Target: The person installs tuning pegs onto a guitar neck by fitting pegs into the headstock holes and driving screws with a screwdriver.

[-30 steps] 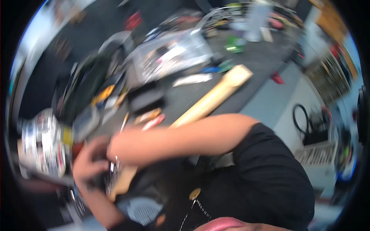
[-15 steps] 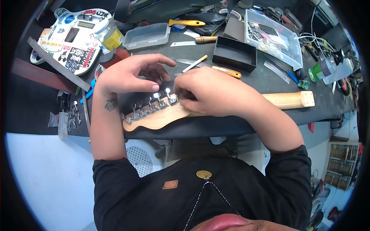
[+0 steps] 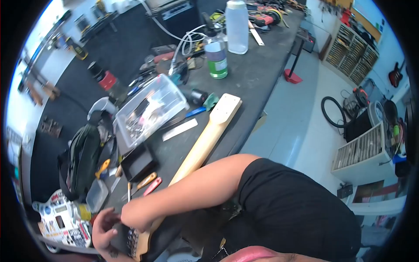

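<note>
View swung right: bench edge (image 3: 268,83) and floor (image 3: 297,109) lie right of neck (image 3: 198,147); left hand (image 3: 104,228) loosely parted, right hand (image 3: 136,215)'s grip hidden.

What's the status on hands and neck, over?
Left hand loosely curled, near tuners. Right hand at headstock, fingers hidden. Neck on bench. Right forearm blocks part of it.

Two hands appear, one left hand (image 3: 101,232) and one right hand (image 3: 136,215), with one guitar neck (image 3: 196,150); its tuners (image 3: 131,241) are too small to count. Also shown: one sticker-covered guitar body (image 3: 60,220), one black open box (image 3: 139,164), two clear plastic boxes (image 3: 153,111), two bottles (image 3: 217,56), one red dustpan (image 3: 293,77) and one hanging red guitar (image 3: 395,77).
</note>
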Demonstrator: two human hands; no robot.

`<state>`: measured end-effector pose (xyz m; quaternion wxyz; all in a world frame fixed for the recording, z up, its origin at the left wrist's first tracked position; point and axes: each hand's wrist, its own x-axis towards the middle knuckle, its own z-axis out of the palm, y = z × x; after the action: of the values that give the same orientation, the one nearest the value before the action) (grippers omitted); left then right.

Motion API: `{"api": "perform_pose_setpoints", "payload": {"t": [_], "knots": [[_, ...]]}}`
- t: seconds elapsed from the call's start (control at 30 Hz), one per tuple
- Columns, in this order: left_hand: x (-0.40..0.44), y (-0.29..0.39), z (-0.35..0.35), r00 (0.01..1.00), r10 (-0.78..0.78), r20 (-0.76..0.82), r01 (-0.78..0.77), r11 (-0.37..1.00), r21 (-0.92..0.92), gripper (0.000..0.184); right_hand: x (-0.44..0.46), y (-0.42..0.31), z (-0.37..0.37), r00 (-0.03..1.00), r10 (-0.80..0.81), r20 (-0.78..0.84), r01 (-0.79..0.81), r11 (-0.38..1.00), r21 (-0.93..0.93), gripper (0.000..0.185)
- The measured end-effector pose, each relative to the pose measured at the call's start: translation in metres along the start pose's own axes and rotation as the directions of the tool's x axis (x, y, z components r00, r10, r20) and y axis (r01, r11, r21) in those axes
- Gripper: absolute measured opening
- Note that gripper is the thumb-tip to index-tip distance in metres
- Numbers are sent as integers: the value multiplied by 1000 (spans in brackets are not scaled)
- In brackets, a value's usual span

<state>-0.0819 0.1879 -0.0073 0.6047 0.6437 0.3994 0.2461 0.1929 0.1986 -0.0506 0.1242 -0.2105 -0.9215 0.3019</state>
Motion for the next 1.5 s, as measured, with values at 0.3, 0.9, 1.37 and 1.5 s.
{"api": "perform_pose_setpoints", "payload": {"t": [0.3, 0.9, 1.37, 1.5], "knots": [[11, 76, 15, 969, -223, -110, 221, 975, -23, 86, 14, 6, 19, 997, -81, -15, 80, 996, -27, 18], [161, 187, 163, 925, -358, 125, 340, 929, 147, 30, -230, -19, -157, 814, 507, -285, -305, 789, 533, 14], [347, 309, 571, 551, -275, 788, 676, 701, -227, 18, -629, -92, -272, 195, 728, -657, -423, 667, 614, 20], [392, 312, 626, 448, -284, 848, 750, 635, -184, 20, -682, -83, -290, 122, 774, -621, -353, 619, 702, 18]]}}
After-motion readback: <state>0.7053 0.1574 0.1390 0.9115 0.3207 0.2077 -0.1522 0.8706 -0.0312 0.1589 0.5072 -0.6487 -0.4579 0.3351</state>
